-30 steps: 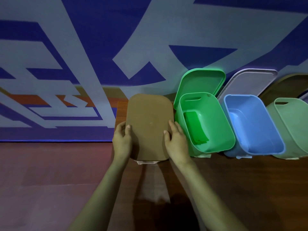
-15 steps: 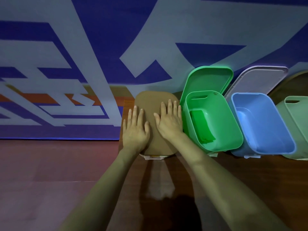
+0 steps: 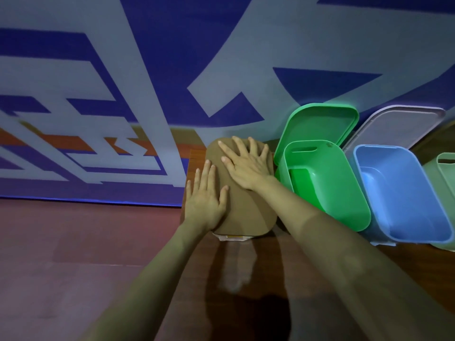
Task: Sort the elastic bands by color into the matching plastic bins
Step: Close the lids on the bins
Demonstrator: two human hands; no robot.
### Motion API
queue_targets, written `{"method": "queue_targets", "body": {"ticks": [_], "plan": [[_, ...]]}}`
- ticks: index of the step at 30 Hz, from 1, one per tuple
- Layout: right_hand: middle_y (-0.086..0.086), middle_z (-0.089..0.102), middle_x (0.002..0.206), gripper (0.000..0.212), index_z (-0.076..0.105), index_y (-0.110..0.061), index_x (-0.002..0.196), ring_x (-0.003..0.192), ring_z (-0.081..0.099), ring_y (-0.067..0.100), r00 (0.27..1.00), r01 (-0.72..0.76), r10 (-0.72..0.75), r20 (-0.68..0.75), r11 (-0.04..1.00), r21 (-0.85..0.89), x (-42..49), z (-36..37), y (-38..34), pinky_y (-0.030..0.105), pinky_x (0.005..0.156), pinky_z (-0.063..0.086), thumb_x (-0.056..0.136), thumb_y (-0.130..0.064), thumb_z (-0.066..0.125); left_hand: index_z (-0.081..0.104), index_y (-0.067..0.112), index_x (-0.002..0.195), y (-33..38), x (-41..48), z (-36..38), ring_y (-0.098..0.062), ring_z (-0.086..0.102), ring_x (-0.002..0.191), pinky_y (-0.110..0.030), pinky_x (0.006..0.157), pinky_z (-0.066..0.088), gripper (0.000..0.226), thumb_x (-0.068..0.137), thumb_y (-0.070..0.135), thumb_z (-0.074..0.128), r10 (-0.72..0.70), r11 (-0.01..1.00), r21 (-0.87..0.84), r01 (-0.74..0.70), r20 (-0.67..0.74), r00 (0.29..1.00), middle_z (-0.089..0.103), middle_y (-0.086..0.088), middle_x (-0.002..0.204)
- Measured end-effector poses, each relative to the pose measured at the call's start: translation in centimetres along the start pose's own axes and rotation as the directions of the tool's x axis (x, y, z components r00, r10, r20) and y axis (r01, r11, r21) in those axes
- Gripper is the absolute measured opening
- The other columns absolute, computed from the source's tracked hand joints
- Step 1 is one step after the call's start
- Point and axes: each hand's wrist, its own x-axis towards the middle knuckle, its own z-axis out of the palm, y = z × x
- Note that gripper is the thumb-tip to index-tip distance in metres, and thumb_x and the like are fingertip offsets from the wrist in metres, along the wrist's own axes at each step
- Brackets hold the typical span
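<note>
Both hands lie flat with fingers straight and spread on the brown lid (image 3: 248,212) of the leftmost bin. The left hand (image 3: 205,201) is at its near-left edge, the right hand (image 3: 246,164) on its far half. Just to its right on the table (image 3: 246,286) stand two open bins, the green bin (image 3: 344,183), then the blue bin (image 3: 406,193).

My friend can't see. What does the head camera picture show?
The left hand and right hand lie flat, fingers spread, on a brown lid. To its right stand an open green bin, a blue bin and part of a pale green bin, on a dark wooden table.
</note>
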Motion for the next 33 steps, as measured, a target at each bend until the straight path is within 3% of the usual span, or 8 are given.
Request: {"method": "queue_targets", "body": {"ticks": [8, 12, 14, 16, 20, 25, 29, 33], "plan": [[-0.002, 0.021, 0.154, 0.047, 0.027, -0.039, 0.143, 0.143, 0.011, 0.028, 0.991, 0.045, -0.036, -0.131, 0.997, 0.068, 0.5, 0.8, 0.8, 0.058, 0.113, -0.001, 0.097, -0.047, 0.026, 0.019, 0.011, 0.149, 0.8, 0.3, 0.2, -0.024, 0.004, 0.147, -0.047, 0.116, 0.008, 0.081, 0.083, 0.056, 0.006, -0.015, 0.991, 0.131, 0.015, 0.001, 1.000, 0.011, -0.002, 0.159], [0.004, 0.058, 0.124, 0.031, 0.065, -0.019, 0.115, 0.119, 0.049, 0.027, 0.936, 0.123, -0.022, -0.350, 0.955, 0.269, -1.0, -0.1, 2.6, 0.044, 0.105, 0.031, 0.089, -0.027, 0.048, 0.016, 0.012, 0.150, 1.3, 0.9, -0.6, -0.023, -0.005, 0.146, -0.050, 0.115, -0.002, 0.083, 0.082, 0.056, -0.003, -0.061, 0.979, 0.196, 0.052, 0.042, 0.997, 0.007, -0.001, 0.159], [0.011, 0.058, 0.120, 0.029, 0.065, -0.011, 0.112, 0.115, 0.051, 0.033, 0.916, 0.040, 0.074, -0.394, 0.961, 0.275, -2.9, 0.6, 3.7, 0.043, 0.101, 0.036, 0.086, -0.020, 0.053, 0.014, 0.011, 0.150, 2.2, 1.0, -1.0, -0.024, -0.009, 0.146, -0.049, 0.115, -0.007, 0.070, 0.091, 0.046, 0.000, -0.045, 0.972, 0.233, 0.032, 0.049, 0.998, 0.005, -0.005, 0.159], [0.017, 0.048, 0.134, 0.037, 0.057, -0.008, 0.124, 0.124, 0.043, 0.036, 0.920, -0.042, 0.163, -0.356, 0.945, 0.325, -5.5, 2.0, 4.1, 0.041, 0.106, 0.032, 0.090, -0.022, 0.053, 0.023, 0.009, 0.147, 3.4, 0.2, -0.8, -0.024, 0.000, 0.147, -0.045, 0.117, -0.002, 0.063, 0.093, 0.034, 0.004, 0.045, 0.980, 0.194, -0.056, 0.062, 0.997, 0.014, -0.009, 0.158], [0.008, 0.023, 0.154, 0.046, 0.040, -0.016, 0.141, 0.137, 0.030, 0.029, 0.959, -0.063, 0.163, -0.233, 0.921, 0.385, -7.7, 3.1, 4.1, 0.036, 0.112, 0.024, 0.097, -0.029, 0.044, 0.055, 0.005, 0.128, 4.7, -1.8, 0.6, -0.030, 0.044, 0.131, -0.049, 0.108, 0.031, 0.057, 0.091, 0.035, 0.025, 0.111, 0.976, 0.187, -0.113, 0.023, 0.994, 0.051, -0.015, 0.137], [0.006, 0.008, 0.158, 0.050, 0.027, -0.018, 0.147, 0.143, 0.014, 0.028, 0.994, -0.084, 0.103, -0.028, 0.916, 0.393, -5.7, 0.9, 4.6, 0.035, 0.117, 0.012, 0.100, -0.031, 0.038, 0.051, 0.005, 0.131, 4.6, -0.2, 0.1, -0.030, 0.038, 0.135, -0.048, 0.111, 0.026, 0.061, 0.090, 0.038, 0.020, 0.106, 0.976, 0.193, -0.102, -0.007, 0.994, 0.046, -0.014, 0.142], [0.012, 0.032, 0.148, 0.045, 0.043, -0.012, 0.137, 0.136, 0.030, 0.029, 0.993, -0.012, 0.061, -0.101, 0.903, 0.429, -6.3, -1.5, 6.5, 0.030, 0.112, 0.021, 0.094, -0.022, 0.050, 0.044, 0.002, 0.133, 6.3, 0.8, -0.1, -0.035, 0.020, 0.141, -0.048, 0.116, 0.013, 0.047, 0.093, 0.020, 0.027, 0.049, 0.982, 0.181, -0.052, 0.021, 0.999, 0.032, -0.019, 0.148], [0.015, 0.055, 0.123, 0.032, 0.057, -0.005, 0.121, 0.116, 0.049, 0.031, 0.932, -0.030, 0.187, -0.310, 0.893, 0.449, -7.7, -4.8, 12.5, 0.030, 0.100, 0.033, 0.090, -0.014, 0.054, 0.056, -0.002, 0.120, 11.7, 2.0, 0.9, -0.039, 0.041, 0.126, -0.043, 0.108, 0.030, 0.036, 0.090, 0.013, 0.042, 0.168, 0.985, -0.013, -0.169, -0.080, 0.983, 0.048, -0.024, 0.133]]}}
